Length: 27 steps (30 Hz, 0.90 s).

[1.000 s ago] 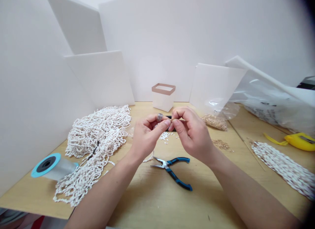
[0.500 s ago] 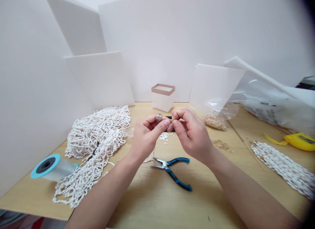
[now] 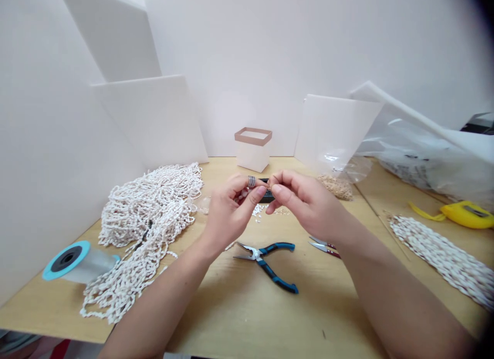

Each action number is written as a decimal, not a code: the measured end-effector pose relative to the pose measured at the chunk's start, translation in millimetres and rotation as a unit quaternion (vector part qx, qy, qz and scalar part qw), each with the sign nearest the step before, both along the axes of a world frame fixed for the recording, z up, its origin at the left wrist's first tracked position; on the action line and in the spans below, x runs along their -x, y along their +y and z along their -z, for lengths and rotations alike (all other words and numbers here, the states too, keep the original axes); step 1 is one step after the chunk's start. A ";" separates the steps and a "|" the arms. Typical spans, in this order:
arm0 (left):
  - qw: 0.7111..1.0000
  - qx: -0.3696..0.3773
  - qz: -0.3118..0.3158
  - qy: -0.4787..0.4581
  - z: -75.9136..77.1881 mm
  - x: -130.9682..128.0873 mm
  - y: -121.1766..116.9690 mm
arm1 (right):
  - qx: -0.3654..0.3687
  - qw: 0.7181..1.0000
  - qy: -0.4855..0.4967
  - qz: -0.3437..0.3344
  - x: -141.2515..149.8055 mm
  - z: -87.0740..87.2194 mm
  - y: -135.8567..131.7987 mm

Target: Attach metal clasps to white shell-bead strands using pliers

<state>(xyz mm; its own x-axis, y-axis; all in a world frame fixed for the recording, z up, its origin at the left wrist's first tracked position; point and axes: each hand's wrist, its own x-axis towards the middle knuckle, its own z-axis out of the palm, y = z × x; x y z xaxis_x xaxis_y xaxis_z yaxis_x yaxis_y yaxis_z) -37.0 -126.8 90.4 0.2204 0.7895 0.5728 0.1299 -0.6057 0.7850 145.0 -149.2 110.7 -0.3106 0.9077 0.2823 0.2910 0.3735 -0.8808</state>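
Note:
My left hand [image 3: 229, 215] and my right hand [image 3: 304, 204] meet above the table, their fingertips pinching a tiny gold-coloured piece [image 3: 268, 186]. It is too small to make out clearly. A silver ring [image 3: 251, 181] sits on a left finger. Behind the fingers, a black object [image 3: 266, 197] is partly hidden. Loose white beads [image 3: 258, 210] lie just below my hands. Blue-handled pliers [image 3: 266, 261] rest on the table below them, and small red-handled scissors [image 3: 322, 246] lie close to my right wrist.
A large heap of white shell strands [image 3: 146, 209] and a clear spool [image 3: 79, 261] lie on the left. Further right are a bag of gold beads [image 3: 335, 188], another white strand [image 3: 440, 256], a yellow tape measure [image 3: 466, 215], a plastic sheet [image 3: 424, 163] and a small square box [image 3: 252, 150].
My right hand has rotated and its forearm has shifted, uncovering the small scissors and hiding the gold pile. The whole view has tilted slightly.

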 end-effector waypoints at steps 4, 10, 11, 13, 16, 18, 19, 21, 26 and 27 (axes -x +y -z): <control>0.989 0.111 0.093 -0.036 2.6 -2.1 4.5 | 0.030 0.998 -0.051 -0.019 -9.8 -4.4 3.2; 0.963 0.205 0.175 -0.030 0.5 -2.7 8.3 | 0.089 0.990 -0.090 -0.068 -21.3 -7.6 7.1; 0.961 0.211 0.179 -0.026 0.5 -2.4 8.7 | 0.096 0.988 -0.098 -0.073 -22.8 -8.4 7.7; 0.962 0.210 0.174 -0.012 1.4 -1.9 9.5 | 0.107 0.984 -0.121 -0.080 -25.5 -9.9 8.8; 0.967 0.197 0.161 0.013 3.6 -1.6 10.4 | 0.114 0.978 -0.149 -0.090 -28.6 -10.7 10.9; 0.968 0.193 0.160 0.017 5.1 -2.1 10.9 | 0.114 0.977 -0.156 -0.093 -29.2 -9.5 12.5; 0.967 0.196 0.162 0.013 5.8 -2.5 11.1 | 0.115 0.977 -0.154 -0.092 -28.9 -8.4 13.3; 0.963 0.213 0.166 -0.004 7.5 -3.4 11.6 | 0.115 0.982 -0.123 -0.088 -26.7 -6.0 14.5; 0.939 0.287 0.160 -0.101 11.3 -5.3 14.0 | 0.038 0.999 0.023 -0.014 -15.9 -3.7 12.6; 0.933 0.301 0.153 -0.124 11.1 -5.7 14.1 | 0.014 0.999 0.032 0.015 -13.6 -3.6 11.2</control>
